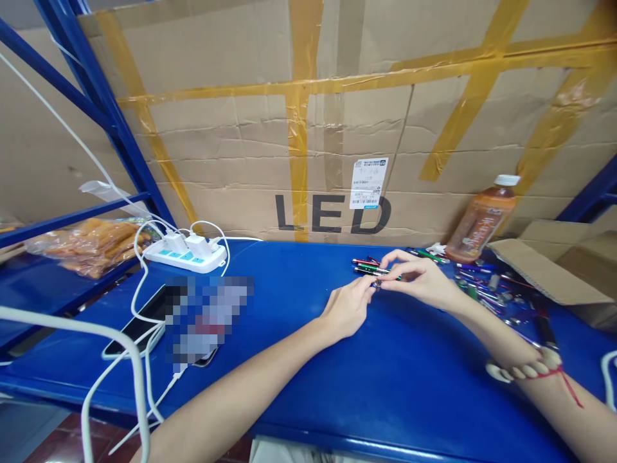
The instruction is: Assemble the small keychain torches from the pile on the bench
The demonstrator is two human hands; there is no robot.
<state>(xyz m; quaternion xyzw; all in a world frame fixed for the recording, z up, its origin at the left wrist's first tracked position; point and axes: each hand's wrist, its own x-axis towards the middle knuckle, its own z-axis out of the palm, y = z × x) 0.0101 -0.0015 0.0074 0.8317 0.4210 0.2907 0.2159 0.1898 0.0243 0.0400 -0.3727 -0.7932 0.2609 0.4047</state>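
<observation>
Both of my hands meet over the middle of the blue table [299,360]. My left hand [348,307] is pinched on the near end of a small pen-like piece. My right hand [418,278] curls over a thin green pen [378,270] and grips it from the right. Just beyond my fingers lie a few finished pens [365,262], red and green, side by side. A bracelet of pale beads [525,370] with a red cord sits on my right wrist.
A pile of loose pen parts [491,292] lies at the right, beside a brown drink bottle [479,222] and an open cardboard box [554,270]. At the left are a white power strip [186,254], cables and a phone [139,325]. A big "LED" carton stands behind.
</observation>
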